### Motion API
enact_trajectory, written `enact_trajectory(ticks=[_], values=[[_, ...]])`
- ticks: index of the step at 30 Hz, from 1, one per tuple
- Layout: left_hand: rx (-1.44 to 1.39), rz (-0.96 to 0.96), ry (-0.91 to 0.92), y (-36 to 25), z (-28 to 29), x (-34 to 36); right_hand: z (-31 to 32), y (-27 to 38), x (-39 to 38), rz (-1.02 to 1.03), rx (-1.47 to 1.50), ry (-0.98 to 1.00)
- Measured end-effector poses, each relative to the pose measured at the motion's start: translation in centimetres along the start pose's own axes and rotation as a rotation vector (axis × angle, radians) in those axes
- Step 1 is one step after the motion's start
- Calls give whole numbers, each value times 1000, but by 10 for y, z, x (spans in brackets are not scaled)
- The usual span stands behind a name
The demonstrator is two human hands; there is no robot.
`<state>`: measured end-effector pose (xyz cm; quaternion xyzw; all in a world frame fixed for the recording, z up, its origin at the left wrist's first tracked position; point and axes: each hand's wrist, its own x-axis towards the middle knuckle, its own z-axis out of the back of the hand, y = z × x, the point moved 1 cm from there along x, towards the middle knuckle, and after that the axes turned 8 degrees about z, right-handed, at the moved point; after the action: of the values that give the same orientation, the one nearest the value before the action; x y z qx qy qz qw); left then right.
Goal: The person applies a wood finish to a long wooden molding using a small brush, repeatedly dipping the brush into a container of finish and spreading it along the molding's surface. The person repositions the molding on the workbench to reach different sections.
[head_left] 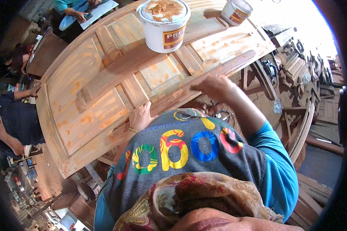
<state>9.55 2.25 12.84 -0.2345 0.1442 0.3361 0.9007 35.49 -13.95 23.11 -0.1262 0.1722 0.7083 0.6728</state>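
A pale wooden panelled door (79,129) lies flat before me, streaked with orange-brown filler. My left hand (142,116) rests on its near edge, fingers stretched onto the wood, holding nothing. Farther right, my right hand (216,88) is over the same edge, slightly blurred. Its fingers are drawn together around something small and dark that I cannot make out. A long wooden board (119,70) lies slantwise across the door. Beyond my hands stands a large white bucket (158,35), its lid smeared with orange-brown paste. A smaller white tub (235,14) is at the far right.
At the left, a person in dark clothes (17,111) has a hand on the door's end. Another person (67,11) sits at the far left with a small dark object in hand. Stacked timber (297,67) and a curved wooden frame (302,133) stand to the right.
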Motion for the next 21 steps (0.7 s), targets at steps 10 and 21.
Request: enact_trajectory(ticks=[10, 21], values=[[152, -227, -557, -70, 123, 85, 169, -135, 148, -12, -23, -351], [2, -118, -918, -45, 119, 120, 243, -35, 210, 43, -271, 66]])
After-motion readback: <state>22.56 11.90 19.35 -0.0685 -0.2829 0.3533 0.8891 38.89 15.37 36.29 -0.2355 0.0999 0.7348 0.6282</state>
